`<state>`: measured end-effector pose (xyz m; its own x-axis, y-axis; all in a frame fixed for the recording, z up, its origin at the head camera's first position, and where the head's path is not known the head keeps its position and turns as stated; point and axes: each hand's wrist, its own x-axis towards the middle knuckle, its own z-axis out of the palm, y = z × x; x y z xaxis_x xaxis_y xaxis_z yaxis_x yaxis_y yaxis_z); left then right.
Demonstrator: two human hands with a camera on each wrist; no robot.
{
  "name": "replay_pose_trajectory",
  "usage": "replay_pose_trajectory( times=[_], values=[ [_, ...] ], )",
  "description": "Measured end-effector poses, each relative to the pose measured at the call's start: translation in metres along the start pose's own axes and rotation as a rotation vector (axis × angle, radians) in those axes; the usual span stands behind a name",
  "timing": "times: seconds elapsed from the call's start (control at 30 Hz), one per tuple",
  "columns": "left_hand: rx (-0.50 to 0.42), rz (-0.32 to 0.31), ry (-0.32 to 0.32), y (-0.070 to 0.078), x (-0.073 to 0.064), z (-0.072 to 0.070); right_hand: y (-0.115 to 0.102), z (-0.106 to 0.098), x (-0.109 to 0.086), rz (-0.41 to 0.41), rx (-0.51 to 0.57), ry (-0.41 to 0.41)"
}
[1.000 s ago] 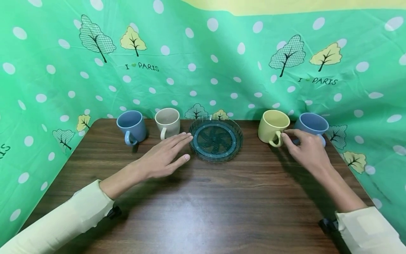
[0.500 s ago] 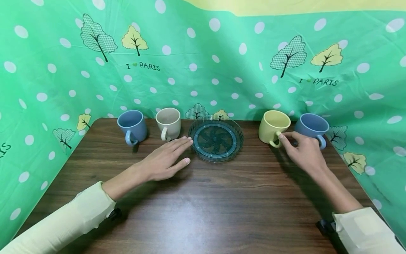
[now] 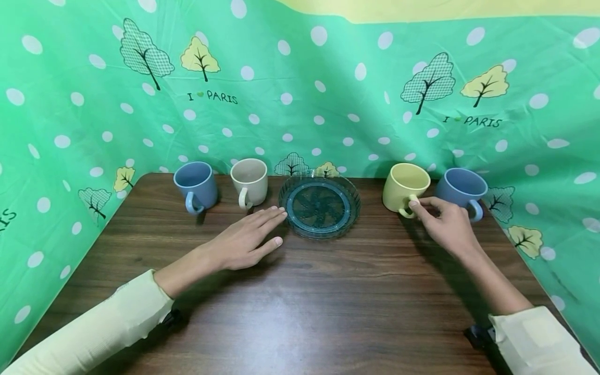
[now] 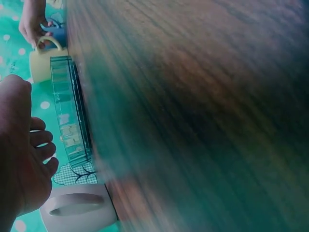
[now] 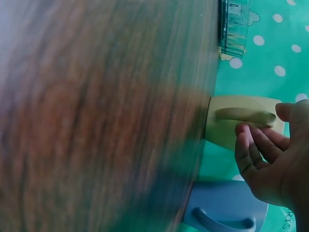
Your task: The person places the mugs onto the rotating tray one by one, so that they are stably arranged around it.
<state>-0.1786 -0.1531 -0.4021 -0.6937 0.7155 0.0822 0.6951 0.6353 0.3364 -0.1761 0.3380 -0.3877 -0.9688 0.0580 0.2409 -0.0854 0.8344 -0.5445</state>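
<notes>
My right hand (image 3: 450, 226) pinches the handle of the yellow mug (image 3: 396, 190), which stands upright at the back right of the table. In the right wrist view, thumb and fingers of the right hand (image 5: 275, 162) meet at the upper end of the handle (image 5: 246, 115). My left hand (image 3: 246, 242) is stretched out, holding nothing, its fingertips right at the left rim of the dark clear dish (image 3: 323, 237). The off-white mug (image 3: 255, 190) stands just behind that hand. In the left wrist view, the dish (image 4: 72, 130) shows edge-on beyond the fingers.
One blue mug (image 3: 201, 187) stands at the back left, another blue mug (image 3: 457, 187) at the far right, close beside my right hand. A green dotted cloth (image 3: 300, 78) hangs behind and at both sides of the brown wooden table (image 3: 319, 302).
My right hand has shifted slightly at the yellow mug's handle, with thumb and fingers closer around it. The left hand has lowered a little toward me. Mugs and dish stay in place.
</notes>
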Motion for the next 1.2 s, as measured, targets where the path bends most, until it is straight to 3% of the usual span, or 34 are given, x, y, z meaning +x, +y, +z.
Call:
replay_pose_trajectory(
  times=[0.5, 0.77, 1.0, 1.2],
  values=[
    [0.003, 0.018, -0.042, -0.0013, 0.0007, 0.0065, 0.0014, 0.0068, 0.0031, 0.127, 0.245, -0.163],
    [0.014, 0.032, -0.048, -0.002, 0.0035, 0.0086, 0.0045, 0.0077, 0.0035, 0.157, 0.449, -0.25],
    [0.015, 0.03, -0.068, -0.0021, 0.004, 0.0092, 0.0059, 0.0082, 0.0049, 0.24, 0.675, -0.363],
    [0.008, 0.031, -0.065, -0.0008, 0.0039, 0.0107, 0.0069, 0.0078, 0.0051, 0.277, 0.85, -0.409]
  ],
)
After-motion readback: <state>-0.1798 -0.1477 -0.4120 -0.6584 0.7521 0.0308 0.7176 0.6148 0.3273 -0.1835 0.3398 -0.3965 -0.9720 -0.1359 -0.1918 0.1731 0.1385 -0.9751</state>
